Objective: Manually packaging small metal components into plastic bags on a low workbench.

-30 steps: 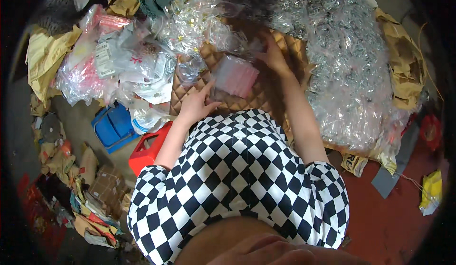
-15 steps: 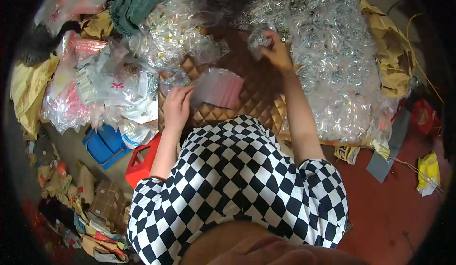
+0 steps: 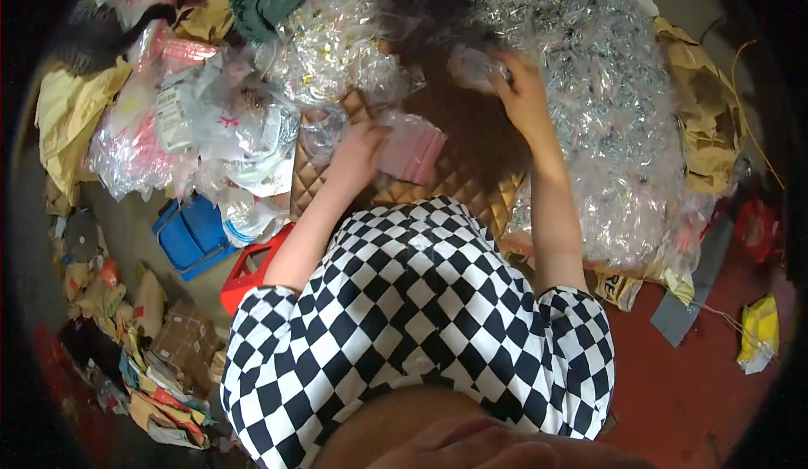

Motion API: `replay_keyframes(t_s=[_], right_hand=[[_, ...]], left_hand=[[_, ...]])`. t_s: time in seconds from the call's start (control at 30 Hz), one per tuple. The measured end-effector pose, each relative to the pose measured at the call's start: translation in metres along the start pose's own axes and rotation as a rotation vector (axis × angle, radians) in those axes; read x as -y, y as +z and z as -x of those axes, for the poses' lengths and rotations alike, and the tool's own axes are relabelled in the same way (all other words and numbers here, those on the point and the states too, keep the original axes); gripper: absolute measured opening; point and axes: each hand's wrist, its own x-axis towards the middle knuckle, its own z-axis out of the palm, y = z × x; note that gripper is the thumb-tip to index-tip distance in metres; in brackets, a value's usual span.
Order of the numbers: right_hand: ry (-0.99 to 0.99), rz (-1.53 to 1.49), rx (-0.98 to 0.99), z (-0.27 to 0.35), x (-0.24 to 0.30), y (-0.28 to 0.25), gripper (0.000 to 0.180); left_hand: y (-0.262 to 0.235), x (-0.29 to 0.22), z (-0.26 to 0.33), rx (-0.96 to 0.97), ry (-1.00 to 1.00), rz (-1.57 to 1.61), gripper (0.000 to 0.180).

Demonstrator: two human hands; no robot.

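Observation:
A stack of clear plastic bags with a pink-red band (image 3: 414, 148) lies on the brown quilted surface (image 3: 484, 187) in front of me. My left hand (image 3: 362, 151) is at its left side, fingers bent and closed against the plastic; the fingertips are partly blurred. Farther off to the right, my right hand (image 3: 525, 92) pinches a small clear plastic packet (image 3: 476, 68) between thumb and fingers, above the quilted surface. The packet is blurred, and its contents cannot be made out. Beside my left hand lies some loose clear plastic (image 3: 323, 137).
A broad heap of clear packets with silvery contents (image 3: 602, 124) covers the right side. Another heap with yellowish bits (image 3: 332, 36) lies at the back left. Pink and white plastic bags (image 3: 198, 124) are piled left, above a blue bin (image 3: 192, 238) and a red stool (image 3: 252, 271).
My left hand has moved right, closer over the bag stack. The packet in my right hand has changed its tilt. The whole view has shifted a little.

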Motion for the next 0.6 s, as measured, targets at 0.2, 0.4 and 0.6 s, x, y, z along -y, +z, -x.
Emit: replay_keyframes(t_s=[0.2, 0.4, 0.6], right_hand=[[0.435, -0.646, 0.354, 0.067, 0.037, -0.025, 0.037], [0.393, -0.697, 0.274, 0.115, 0.040, -0.035, 0.032], [0.048, -0.763, 0.686, 0.125, 0.043, -0.041, 0.030]], left_hand=[[0.017, -0.036, -0.018, 0.224, 0.305, 0.141, 0.023], [0.039, -0.047, 0.003, 0.359, 0.466, 0.242, 0.027], [0.037, -0.059, 0.001, 0.511, 0.467, 0.257, 0.033]])
